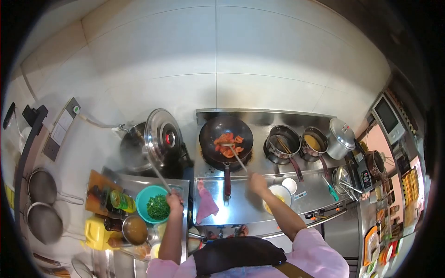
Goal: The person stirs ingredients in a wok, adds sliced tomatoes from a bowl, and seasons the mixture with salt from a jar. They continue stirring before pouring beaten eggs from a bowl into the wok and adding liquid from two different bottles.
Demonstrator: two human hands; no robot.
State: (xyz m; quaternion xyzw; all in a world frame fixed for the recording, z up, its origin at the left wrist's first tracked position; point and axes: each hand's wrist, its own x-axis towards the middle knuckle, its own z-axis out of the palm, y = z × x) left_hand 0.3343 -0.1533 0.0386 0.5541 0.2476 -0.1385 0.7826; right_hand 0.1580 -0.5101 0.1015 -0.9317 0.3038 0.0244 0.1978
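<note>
My right hand (257,184) is closed round the handle of a spatula (238,159), whose head lies among red-orange pieces of food (224,139), which look like tomato, in a dark wok (211,127). My left hand (174,200) is closed on a long metal-handled utensil (160,177). Its far end reaches up toward the steel pot lid (163,131) and is too blurred to name. Close beside that hand sits a turquoise bowl (141,197) of chopped greens (158,207). Below my right forearm, a white bowl (286,193) with yellow contents is partly hidden.
Right of the wok are two saucepans (283,139) (313,139) and a lidded pot (342,134). A pink cloth (206,204) lies on the steel counter. At left stand a yellow jug (98,233), a green-labelled bottle (122,201) and a cutting board (98,183).
</note>
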